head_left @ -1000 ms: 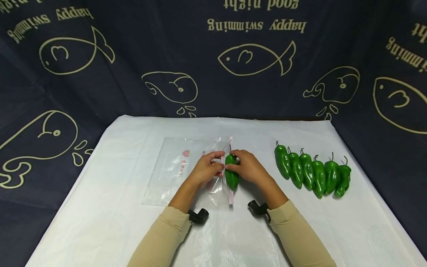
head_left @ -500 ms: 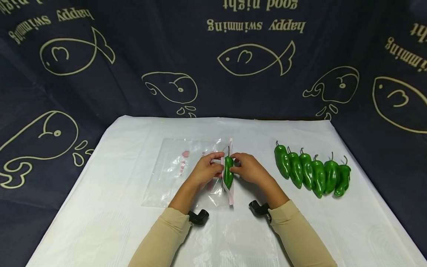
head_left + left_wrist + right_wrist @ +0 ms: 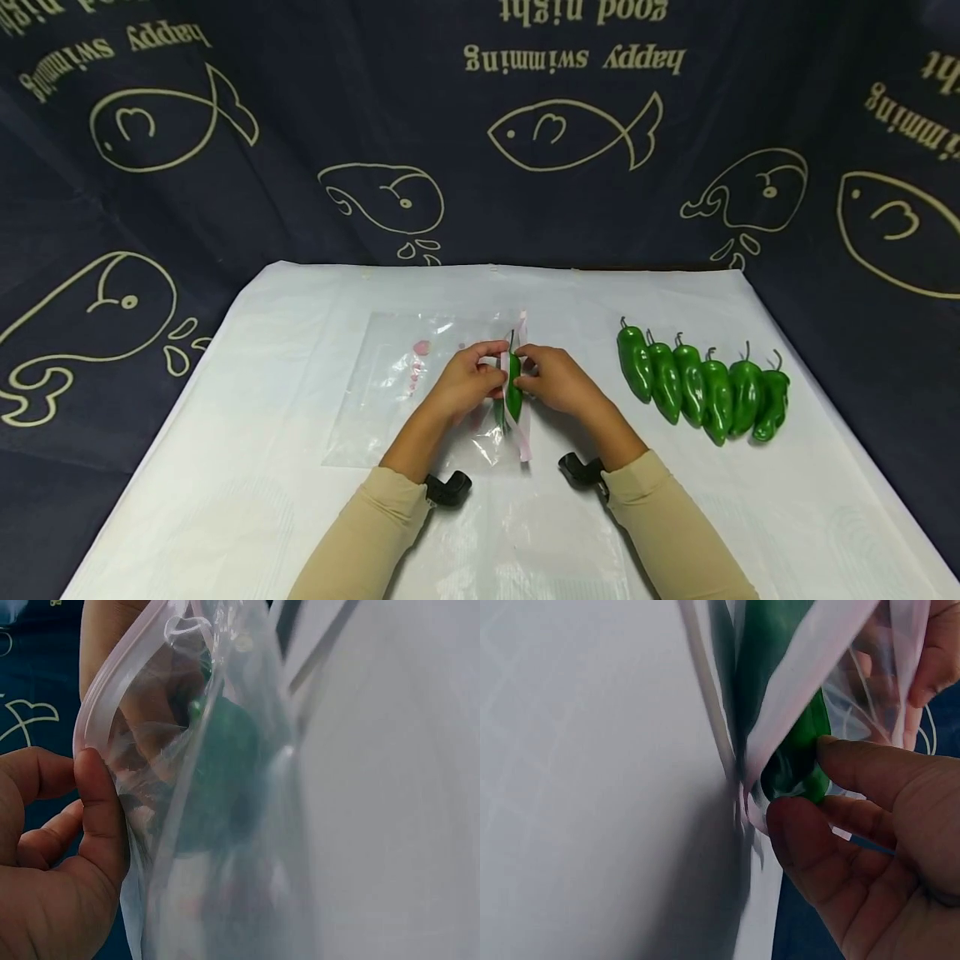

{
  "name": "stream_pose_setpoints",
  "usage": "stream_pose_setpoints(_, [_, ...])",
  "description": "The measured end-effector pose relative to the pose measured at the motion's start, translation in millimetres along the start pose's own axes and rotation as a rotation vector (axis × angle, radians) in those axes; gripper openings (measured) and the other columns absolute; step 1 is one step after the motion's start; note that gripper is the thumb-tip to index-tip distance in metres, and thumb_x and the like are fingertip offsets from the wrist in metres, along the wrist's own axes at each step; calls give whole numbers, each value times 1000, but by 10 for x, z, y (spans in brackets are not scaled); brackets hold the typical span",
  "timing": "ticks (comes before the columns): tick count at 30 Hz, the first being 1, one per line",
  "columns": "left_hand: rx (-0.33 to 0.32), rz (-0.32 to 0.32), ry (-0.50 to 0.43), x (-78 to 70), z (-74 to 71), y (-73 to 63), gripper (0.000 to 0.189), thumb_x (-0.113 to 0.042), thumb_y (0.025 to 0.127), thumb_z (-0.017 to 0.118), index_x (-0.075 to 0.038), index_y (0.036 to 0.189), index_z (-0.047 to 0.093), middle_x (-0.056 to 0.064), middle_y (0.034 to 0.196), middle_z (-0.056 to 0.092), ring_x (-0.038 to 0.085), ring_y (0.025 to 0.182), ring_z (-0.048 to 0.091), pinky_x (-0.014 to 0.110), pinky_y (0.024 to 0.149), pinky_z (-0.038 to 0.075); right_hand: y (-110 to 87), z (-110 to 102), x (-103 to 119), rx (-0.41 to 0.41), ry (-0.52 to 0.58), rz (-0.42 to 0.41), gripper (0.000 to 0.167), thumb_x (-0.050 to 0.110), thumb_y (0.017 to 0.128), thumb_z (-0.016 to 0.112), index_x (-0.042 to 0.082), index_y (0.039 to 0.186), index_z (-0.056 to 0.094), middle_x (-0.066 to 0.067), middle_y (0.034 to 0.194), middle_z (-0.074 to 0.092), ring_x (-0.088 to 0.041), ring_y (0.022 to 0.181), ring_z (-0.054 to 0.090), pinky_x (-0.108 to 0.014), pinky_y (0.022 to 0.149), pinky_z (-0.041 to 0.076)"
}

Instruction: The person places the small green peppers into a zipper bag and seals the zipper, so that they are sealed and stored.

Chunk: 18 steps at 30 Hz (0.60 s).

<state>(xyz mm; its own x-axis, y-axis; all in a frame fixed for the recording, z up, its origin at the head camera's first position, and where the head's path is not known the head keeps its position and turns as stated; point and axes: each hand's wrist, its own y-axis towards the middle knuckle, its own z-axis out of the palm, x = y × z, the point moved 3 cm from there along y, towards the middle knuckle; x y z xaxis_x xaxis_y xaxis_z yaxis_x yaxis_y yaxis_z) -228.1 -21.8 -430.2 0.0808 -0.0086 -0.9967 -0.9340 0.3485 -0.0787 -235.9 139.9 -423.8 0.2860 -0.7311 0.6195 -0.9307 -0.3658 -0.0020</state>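
Observation:
A clear zip bag (image 3: 390, 400) with pink print and a pink zip edge lies flat, its mouth toward the right. My left hand (image 3: 470, 382) pinches one side of that mouth between thumb and finger and lifts it, as the left wrist view also shows at the pink edge (image 3: 94, 712). In my right hand (image 3: 558, 379) a green pepper (image 3: 514, 387) is gripped by thumb and fingers at the opening. Part of this pepper (image 3: 225, 772) shows green through the plastic, and its near end (image 3: 810, 761) sits between my right fingers in the right wrist view.
Several green peppers (image 3: 690, 383) lie in a slanting row on the right of the white-covered table (image 3: 675, 517). A dark curtain (image 3: 465, 208) with fish and whale drawings hangs behind the table's far edge.
My right hand has moved the pepper slightly left into the bag's mouth, so less of it shows uncovered. The left hand still holds the bag's edge.

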Motion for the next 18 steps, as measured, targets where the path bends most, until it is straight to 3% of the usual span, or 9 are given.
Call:
stream_pose_setpoints(9, [8, -12, 0, -39, 3, -9, 55, 9, 87, 55, 7, 141, 48, 23, 129, 50, 12, 72, 59, 25, 68, 57, 4, 0, 2, 4, -8, -19, 43, 10, 89, 72, -2, 128, 61, -14, 101, 70, -24, 92, 65, -38, 77, 54])
stream_pose_setpoints(14, [1, -17, -11, 20, 13, 20, 54, 9, 87, 56, 6, 140, 50, 22, 124, 53, 10, 73, 60, 23, 66, 56, -30, -116, -35, -23, -24, -9, 43, 14, 91, 70, 0, 131, 60, -17, 110, 69, -31, 100, 65, -44, 83, 54])
stream_pose_setpoints(18, [16, -26, -23, 34, 33, 34, 53, 8, 88, 56, 7, 140, 48, 23, 123, 54, 8, 72, 59, 22, 66, 55, -66, -251, -108, -67, -31, 0, 43, 15, 92, 70, -1, 131, 60, -19, 113, 67, -30, 96, 65, -44, 80, 54])
